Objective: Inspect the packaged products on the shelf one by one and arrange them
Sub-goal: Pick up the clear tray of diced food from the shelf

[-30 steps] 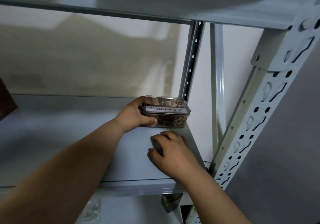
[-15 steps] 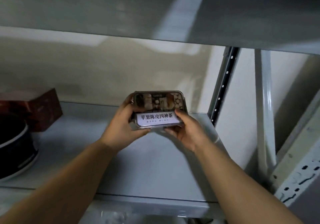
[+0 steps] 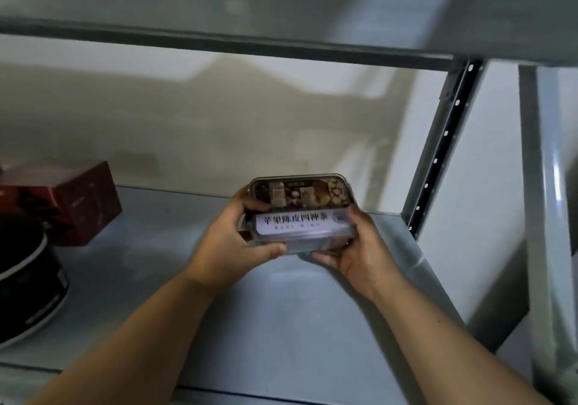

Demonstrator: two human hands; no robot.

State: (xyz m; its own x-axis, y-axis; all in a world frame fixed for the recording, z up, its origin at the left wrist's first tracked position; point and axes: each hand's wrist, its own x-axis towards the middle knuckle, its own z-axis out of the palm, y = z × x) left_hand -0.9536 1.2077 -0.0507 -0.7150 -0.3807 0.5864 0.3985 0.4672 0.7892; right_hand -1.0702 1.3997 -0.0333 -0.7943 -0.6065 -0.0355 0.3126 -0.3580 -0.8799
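Entries I cannot complete: black round tub (image 3: pixel 29 282), cut by the left edge; red carton (image 3: pixel 78 204), left end out of frame; packaged box (image 3: pixel 300 226), label's small print too blurred to read, right end partly covered by the right hand (image 3: pixel 359 257).

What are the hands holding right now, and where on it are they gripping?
Both hands hold the clear labelled box above the shelf: the left hand grips its left end, the right hand its right end.

Box (image 3: pixel 79 202) far left on shelf (image 3: pixel 281 326), behind tub (image 3: pixel 28 282) — pkg (image 3: pixel 300 212) above shelf, right.
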